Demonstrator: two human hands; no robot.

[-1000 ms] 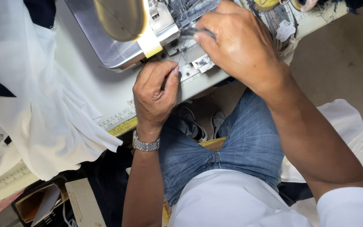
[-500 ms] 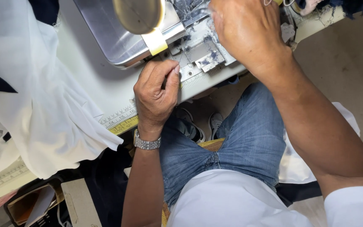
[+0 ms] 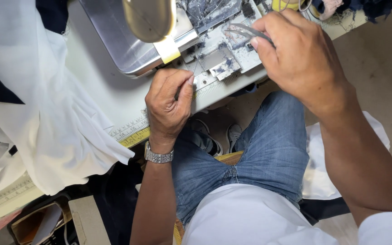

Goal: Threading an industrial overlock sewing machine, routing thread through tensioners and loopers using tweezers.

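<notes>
Your right hand, upper right of the frame, pinches metal tweezers over the sewing machine. Your left hand, at centre, curls its fingers closed at the desk edge; what they hold, you cannot tell.

Looking straight down here: the left hand sat curled at the front edge of the sewing machine bed, pinching what looked like a thin thread by the lint-covered open plate area. The right hand gripped slim metal tweezers over that spot. White fabric was heaped on the left, over a yellow ruler strip along the table edge.
</notes>
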